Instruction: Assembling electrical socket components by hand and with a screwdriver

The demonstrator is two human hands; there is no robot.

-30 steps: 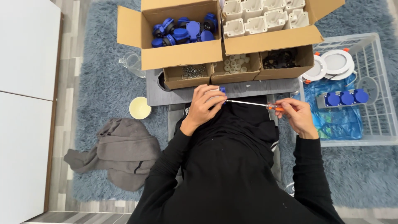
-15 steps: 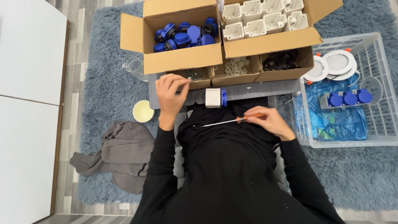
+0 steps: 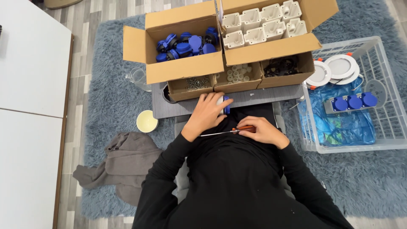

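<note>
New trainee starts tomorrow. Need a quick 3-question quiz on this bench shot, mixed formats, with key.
1. Multiple choice: What does the right hand hold?
A. a screwdriver with an orange handle
B. a pair of scissors
C. a roll of tape

2. True or false: The left hand rests on a small white and blue part at the edge of the grey board.

3. Fill in: The open cardboard box on the left of the row holds ______ coloured parts.

Key: 1 A; 2 true; 3 blue
</note>
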